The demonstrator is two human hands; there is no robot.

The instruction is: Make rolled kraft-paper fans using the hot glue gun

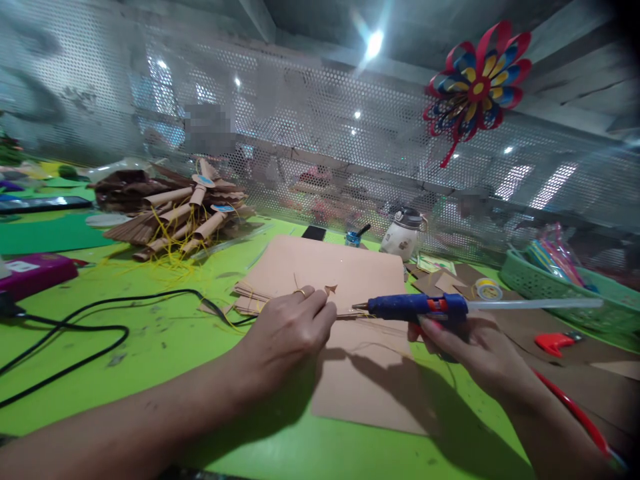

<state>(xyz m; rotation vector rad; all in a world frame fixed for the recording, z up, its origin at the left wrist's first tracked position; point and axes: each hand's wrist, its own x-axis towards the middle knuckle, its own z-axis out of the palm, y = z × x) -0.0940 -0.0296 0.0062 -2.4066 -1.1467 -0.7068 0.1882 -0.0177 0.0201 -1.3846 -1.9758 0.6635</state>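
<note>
My right hand (465, 347) is wrapped around a blue hot glue gun (415, 307), its metal nozzle pointing left and a long clear glue stick (540, 304) sticking out of its back. Close to the nozzle, my left hand (300, 323) is closed in a pinch, with a ring on one finger. A small brown pointed paper piece (331, 289) shows at its fingertips; the grip itself is partly hidden. Beneath both hands lie a stack of light brown paper sheets (345, 263) and, nearer me, another brown sheet (370, 393).
Folded brown paper fans (175, 213) with yellow strings are piled at left. A black cable (125, 330) crosses the green table (165, 373). A jar (403, 233), a green basket (590, 300), a tape roll (489, 289) and a red-handled cutter (555, 343) stand or lie right.
</note>
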